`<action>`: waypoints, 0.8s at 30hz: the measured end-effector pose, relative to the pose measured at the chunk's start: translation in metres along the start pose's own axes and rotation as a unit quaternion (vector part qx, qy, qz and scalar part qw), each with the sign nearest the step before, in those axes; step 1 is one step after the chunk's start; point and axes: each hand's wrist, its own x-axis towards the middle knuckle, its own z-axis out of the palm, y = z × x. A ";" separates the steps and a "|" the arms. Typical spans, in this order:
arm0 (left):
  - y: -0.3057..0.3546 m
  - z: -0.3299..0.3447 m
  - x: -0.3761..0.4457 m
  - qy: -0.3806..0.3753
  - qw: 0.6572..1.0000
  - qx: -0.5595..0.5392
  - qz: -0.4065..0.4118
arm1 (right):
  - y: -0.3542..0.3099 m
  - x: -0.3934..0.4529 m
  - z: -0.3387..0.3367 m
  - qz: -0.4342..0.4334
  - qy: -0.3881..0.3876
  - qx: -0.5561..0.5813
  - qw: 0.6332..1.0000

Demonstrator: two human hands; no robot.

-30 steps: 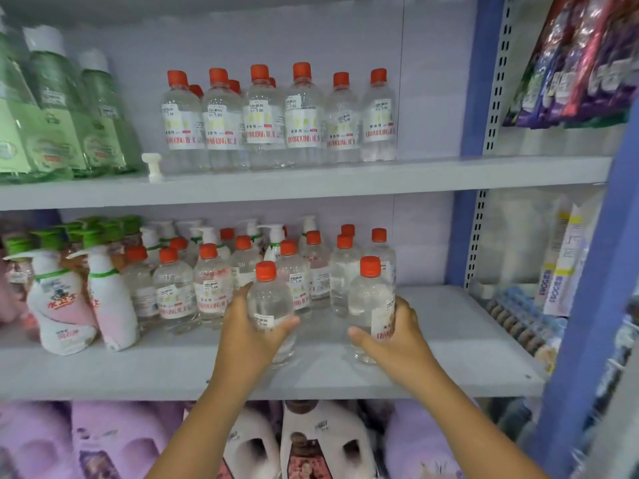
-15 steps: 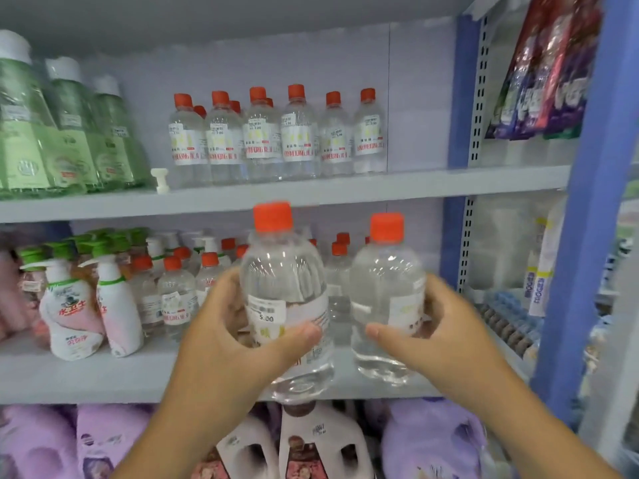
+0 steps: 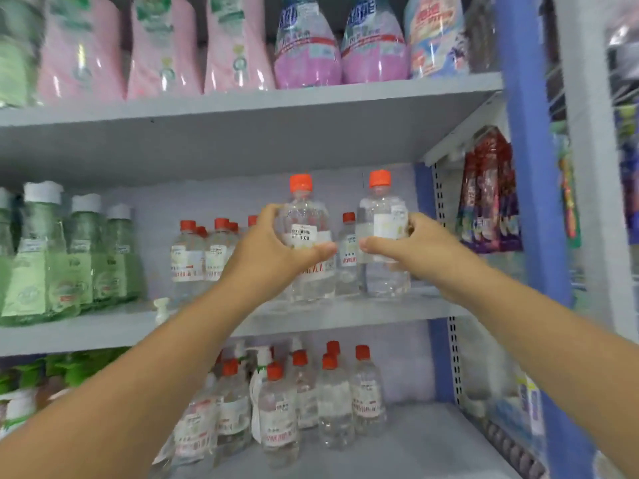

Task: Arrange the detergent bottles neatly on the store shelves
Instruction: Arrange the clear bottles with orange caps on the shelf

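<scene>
Now we hold two clear orange-capped bottles at the middle shelf (image 3: 345,314): left hand (image 3: 269,250) gripping one bottle (image 3: 306,233), right hand (image 3: 415,245) gripping the other bottle (image 3: 382,216). Next, we judge, both need setting upright beside the row of matching bottles (image 3: 204,257) standing there.

Grey metal shelves (image 3: 345,98) run across the scene in tiers, backed by a pale lilac wall panel (image 3: 207,202). On the right a blue upright post (image 3: 529,167) with a slotted grey bracket strip (image 3: 449,357) carries them. Farther right, a grey post (image 3: 587,167) stands blurred. The light is even and soft.
</scene>
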 end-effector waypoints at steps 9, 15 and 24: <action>-0.023 0.048 0.053 -0.073 0.994 0.048 -0.058 | 0.028 0.054 0.020 0.063 -0.027 -0.148 0.987; -0.028 0.065 0.079 -0.127 0.981 0.134 -0.059 | 0.029 0.076 0.028 0.071 -0.067 -0.177 0.979; -0.018 0.031 0.137 -0.159 0.984 0.085 -0.014 | 0.038 0.111 0.039 0.124 -0.117 -0.228 0.959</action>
